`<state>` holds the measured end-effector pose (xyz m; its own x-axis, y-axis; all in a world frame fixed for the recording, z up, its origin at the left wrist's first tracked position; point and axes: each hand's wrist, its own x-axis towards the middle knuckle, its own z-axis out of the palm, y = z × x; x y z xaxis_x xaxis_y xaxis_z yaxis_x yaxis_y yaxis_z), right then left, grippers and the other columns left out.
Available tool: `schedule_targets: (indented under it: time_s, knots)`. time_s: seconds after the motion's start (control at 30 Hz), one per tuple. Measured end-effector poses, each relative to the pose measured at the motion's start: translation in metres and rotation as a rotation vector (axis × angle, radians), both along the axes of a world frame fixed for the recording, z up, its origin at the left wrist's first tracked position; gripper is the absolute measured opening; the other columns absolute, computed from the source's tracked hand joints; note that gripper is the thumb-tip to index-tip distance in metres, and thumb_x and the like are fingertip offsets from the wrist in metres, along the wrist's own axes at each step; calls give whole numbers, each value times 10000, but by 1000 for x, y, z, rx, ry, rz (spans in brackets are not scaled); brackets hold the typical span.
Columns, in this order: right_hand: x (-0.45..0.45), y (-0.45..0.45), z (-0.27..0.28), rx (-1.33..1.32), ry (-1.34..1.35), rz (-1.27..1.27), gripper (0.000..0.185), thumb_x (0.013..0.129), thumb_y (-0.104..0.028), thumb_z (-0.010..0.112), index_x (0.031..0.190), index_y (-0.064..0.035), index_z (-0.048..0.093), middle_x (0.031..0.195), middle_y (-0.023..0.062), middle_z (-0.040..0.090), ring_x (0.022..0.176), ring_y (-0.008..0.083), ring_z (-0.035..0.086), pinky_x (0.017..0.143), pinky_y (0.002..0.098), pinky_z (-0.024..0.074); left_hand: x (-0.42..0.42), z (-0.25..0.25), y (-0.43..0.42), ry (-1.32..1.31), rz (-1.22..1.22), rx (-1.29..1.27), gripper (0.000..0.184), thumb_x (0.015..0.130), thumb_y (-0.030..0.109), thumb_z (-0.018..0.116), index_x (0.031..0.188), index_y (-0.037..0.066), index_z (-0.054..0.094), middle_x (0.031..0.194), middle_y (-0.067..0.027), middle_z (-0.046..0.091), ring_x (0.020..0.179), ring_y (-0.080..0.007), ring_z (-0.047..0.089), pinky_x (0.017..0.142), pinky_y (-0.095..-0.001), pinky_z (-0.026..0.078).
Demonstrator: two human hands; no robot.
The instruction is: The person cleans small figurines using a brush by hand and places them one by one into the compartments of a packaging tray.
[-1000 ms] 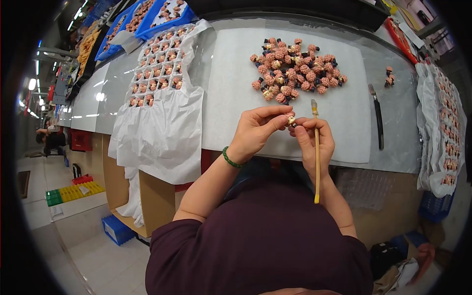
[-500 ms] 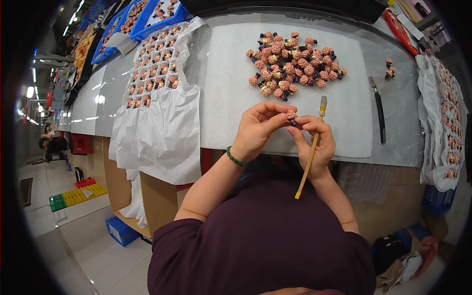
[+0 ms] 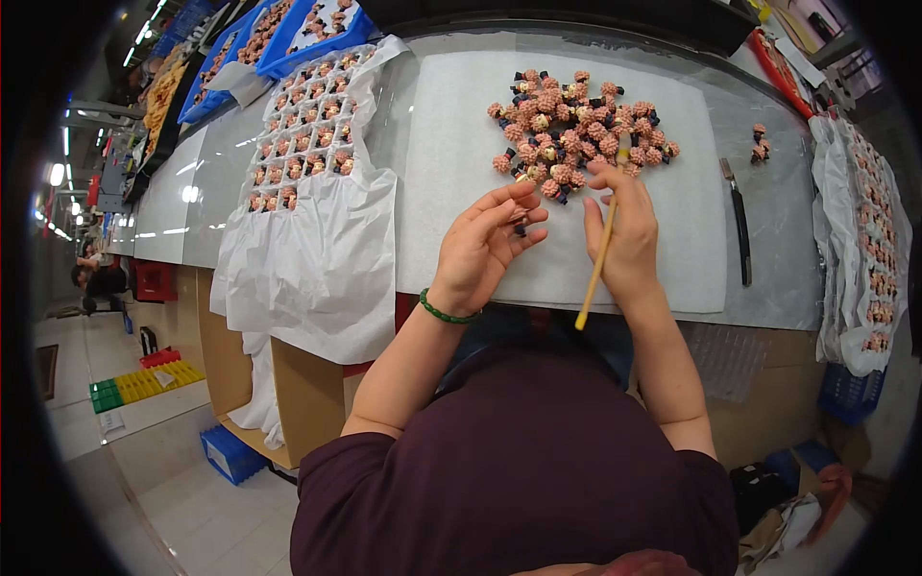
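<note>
My left hand (image 3: 477, 248), with a green bracelet at the wrist, holds a small pink-headed figurine (image 3: 520, 223) in its fingers, partly hidden by them. Between the fingers of my right hand (image 3: 626, 233) is a thin wooden brush (image 3: 597, 269), slanting, its upper end over the pile. That hand's fingertips are at the near edge of a heap of pink-and-black figurines (image 3: 574, 125), which lies on a white foam sheet (image 3: 451, 115). Whether they touch a figurine cannot be made out.
At the left, a divided tray (image 3: 305, 130) of figurines sits on white paper (image 3: 307, 250). Blue bins (image 3: 317, 53) stand behind it. A black-handled tool (image 3: 740, 230) and a few figurines (image 3: 760, 144) lie at the right, beside wrapped trays (image 3: 869, 240). A person sits far left.
My hands have moved apart. The figurine stays with my left hand, which has shifted left and turned its palm up; my right hand has reached forward to the pile with the brush.
</note>
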<state>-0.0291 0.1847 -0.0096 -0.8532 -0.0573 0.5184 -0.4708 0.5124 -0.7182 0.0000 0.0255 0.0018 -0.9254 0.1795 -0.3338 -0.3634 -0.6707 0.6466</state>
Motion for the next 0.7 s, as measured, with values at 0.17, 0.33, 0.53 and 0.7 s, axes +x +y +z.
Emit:
schedule_targets:
  time_s: [0.17,0.33,0.53,0.7]
  knots:
    - [-12,-2,-4,280,54,20,181,678,65,557,811,-19,468,867,94,568,792,212,551,628,271,449,2,-3,-8,58,-26,-151,245,821,99,489,1042,-5,488,832,-35,529,734,-95,488,664,-203,398]
    - [4,3,8,-20,-247,129,156,691,67,564,787,-14,470,855,94,569,750,164,554,629,255,445,1,-10,-8,155,-64,-313,222,805,111,528,993,-7,533,791,-8,526,667,-57,445,593,-179,360]
    - [22,12,29,-48,-258,347,156,693,76,574,773,-10,472,845,92,567,719,122,545,654,238,440,-1,-3,9,260,-202,-465,230,796,123,550,992,1,547,800,-14,554,668,-51,459,570,-175,366]
    - [29,9,18,-272,-264,348,163,719,72,557,809,-14,453,867,103,556,756,137,545,675,239,447,0,-3,7,171,-244,-271,226,798,150,555,980,16,560,841,-32,578,707,-56,488,558,-164,370]
